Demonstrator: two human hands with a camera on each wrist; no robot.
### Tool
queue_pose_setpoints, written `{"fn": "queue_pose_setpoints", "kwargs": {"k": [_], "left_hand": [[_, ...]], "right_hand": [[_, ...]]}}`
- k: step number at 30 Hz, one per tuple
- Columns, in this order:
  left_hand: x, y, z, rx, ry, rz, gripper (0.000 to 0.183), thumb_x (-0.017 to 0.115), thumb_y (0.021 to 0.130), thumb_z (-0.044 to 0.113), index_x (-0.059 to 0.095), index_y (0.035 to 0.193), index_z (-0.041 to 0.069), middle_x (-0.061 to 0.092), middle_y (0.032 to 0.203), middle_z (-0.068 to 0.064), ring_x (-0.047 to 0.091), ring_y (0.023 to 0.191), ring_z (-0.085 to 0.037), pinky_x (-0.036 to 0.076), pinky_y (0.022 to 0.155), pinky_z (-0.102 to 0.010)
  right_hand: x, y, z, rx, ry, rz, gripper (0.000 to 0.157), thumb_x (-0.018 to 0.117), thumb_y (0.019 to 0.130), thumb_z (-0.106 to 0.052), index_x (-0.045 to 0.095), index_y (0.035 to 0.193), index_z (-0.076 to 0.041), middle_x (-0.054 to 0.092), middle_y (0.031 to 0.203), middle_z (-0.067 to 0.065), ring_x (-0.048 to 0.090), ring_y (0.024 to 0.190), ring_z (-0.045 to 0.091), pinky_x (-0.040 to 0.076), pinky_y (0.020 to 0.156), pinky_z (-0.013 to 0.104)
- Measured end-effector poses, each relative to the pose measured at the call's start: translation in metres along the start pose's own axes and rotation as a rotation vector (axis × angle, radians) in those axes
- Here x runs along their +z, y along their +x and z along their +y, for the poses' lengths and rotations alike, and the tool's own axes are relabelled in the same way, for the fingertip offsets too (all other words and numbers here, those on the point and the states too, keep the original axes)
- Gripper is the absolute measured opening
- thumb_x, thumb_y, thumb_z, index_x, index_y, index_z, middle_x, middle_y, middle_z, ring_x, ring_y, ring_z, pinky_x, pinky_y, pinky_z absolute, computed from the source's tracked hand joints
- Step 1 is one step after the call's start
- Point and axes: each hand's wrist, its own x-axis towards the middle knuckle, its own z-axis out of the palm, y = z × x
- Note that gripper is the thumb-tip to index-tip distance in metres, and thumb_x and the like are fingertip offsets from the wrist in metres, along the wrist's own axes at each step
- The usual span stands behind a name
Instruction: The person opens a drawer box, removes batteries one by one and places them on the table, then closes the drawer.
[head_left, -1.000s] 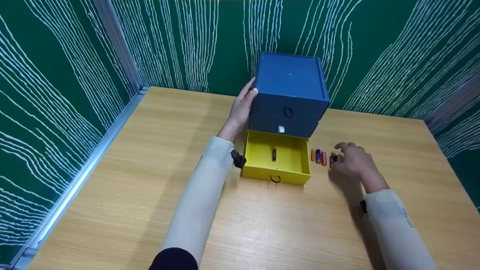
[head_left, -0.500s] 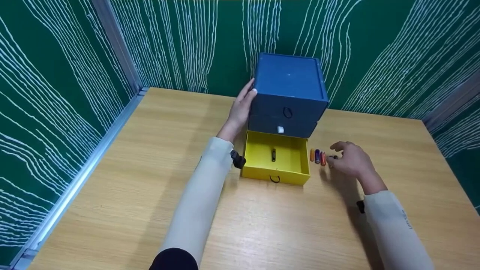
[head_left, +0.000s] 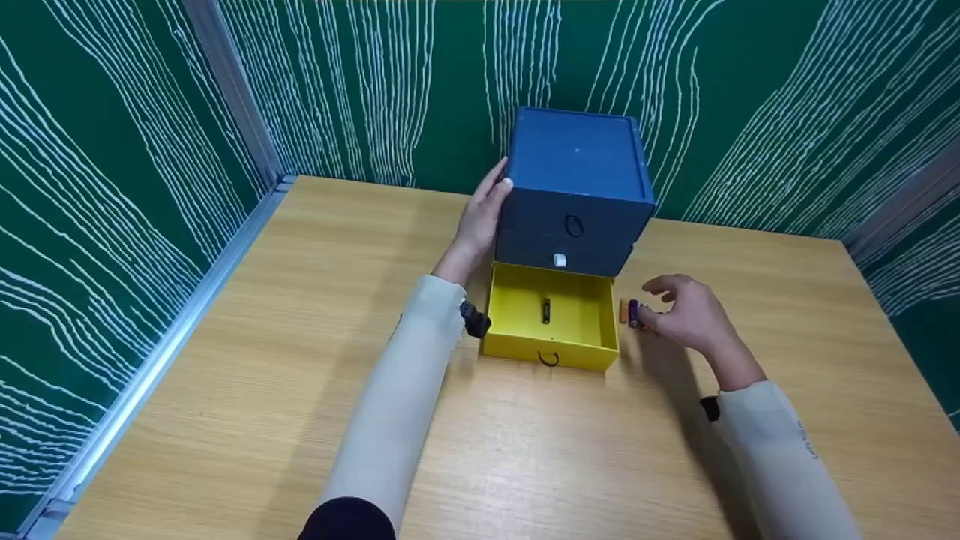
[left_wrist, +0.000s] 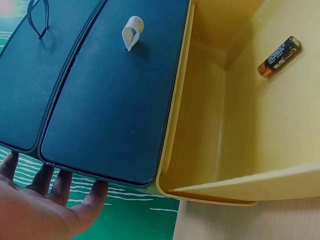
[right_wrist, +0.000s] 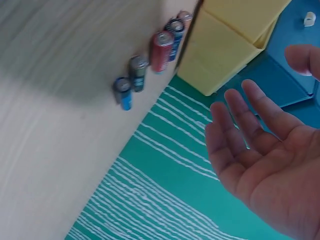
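Observation:
A blue drawer unit (head_left: pixel 577 157) stands at the back of the table with its yellow bottom drawer (head_left: pixel 551 354) pulled out. One black-and-copper battery (left_wrist: pixel 280 56) lies inside that drawer. My left hand (head_left: pixel 478 221) rests its fingers along the unit's left side. Beside the drawer's right wall several batteries lie in a row, among them an orange one (head_left: pixel 623 310), a purple one (head_left: pixel 634 313) and a red one (right_wrist: pixel 162 52). Over this row hovers my right hand (head_left: pixel 694 315), fingers spread and holding nothing; in the head view it partly hides the batteries at the row's right end.
The upper drawer fronts are closed, one with a black loop pull (head_left: pixel 574 225) and one with a white tab pull (head_left: pixel 559 259). Green walls (head_left: pixel 450 90) with white wavy lines enclose the wooden table (head_left: pixel 247 337) at the back and sides.
My right hand has moved left along the battery row, toward the yellow drawer. The left hand stays against the unit, and the battery in the drawer lies where it was.

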Motion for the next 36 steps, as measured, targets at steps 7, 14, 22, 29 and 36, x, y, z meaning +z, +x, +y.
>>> {"fn": "queue_pose_setpoints", "kwargs": {"k": [7,14,22,29,36], "left_hand": [[0.002,-0.014,0.016,-0.014,0.006,0.005,0.048,0.035,0.091,0.042,0.024,0.137,0.034,0.022,0.144,0.009,0.024,0.13,-0.014,0.02,0.105,-0.041],[0.002,-0.02,0.016,-0.017,0.021,0.008,0.049,0.034,0.091,0.043,0.022,0.138,0.034,0.021,0.145,0.009,0.024,0.13,-0.015,0.021,0.105,-0.043],[0.003,-0.019,0.017,-0.011,0.022,0.006,0.046,0.033,0.091,0.043,0.024,0.136,0.039,0.021,0.144,0.011,0.024,0.13,-0.014,0.021,0.104,-0.043],[0.003,-0.019,0.019,-0.009,0.033,0.004,0.047,0.033,0.091,0.043,0.023,0.136,0.037,0.02,0.145,0.01,0.023,0.131,-0.015,0.02,0.104,-0.044],[0.004,-0.017,0.019,0.008,0.01,-0.001,0.046,0.034,0.091,0.042,0.024,0.136,0.037,0.022,0.144,0.01,0.023,0.131,-0.014,0.02,0.105,-0.043]], "right_hand": [[0.002,0.0,-0.014,-0.043,0.037,0.015,0.043,0.064,0.074,-0.035,0.055,0.11,-0.013,0.053,0.113,0.008,0.048,0.101,0.028,0.046,0.078,0.045],[0.007,-0.001,-0.022,-0.083,0.056,0.007,0.044,0.066,0.072,-0.036,0.056,0.11,-0.014,0.053,0.111,0.005,0.049,0.097,0.025,0.047,0.078,0.042],[0.009,-0.001,-0.031,-0.115,0.07,0.013,0.043,0.068,0.071,-0.03,0.056,0.11,-0.014,0.054,0.11,0.002,0.05,0.095,0.024,0.047,0.079,0.04],[0.015,0.003,-0.044,-0.147,0.054,-0.002,0.038,0.068,0.071,-0.027,0.058,0.106,-0.014,0.055,0.108,0.004,0.051,0.096,0.024,0.046,0.079,0.041],[0.022,0.008,-0.059,-0.189,0.036,-0.041,0.037,0.067,0.071,-0.027,0.058,0.105,-0.014,0.055,0.108,0.002,0.049,0.099,0.024,0.043,0.084,0.042]]}}
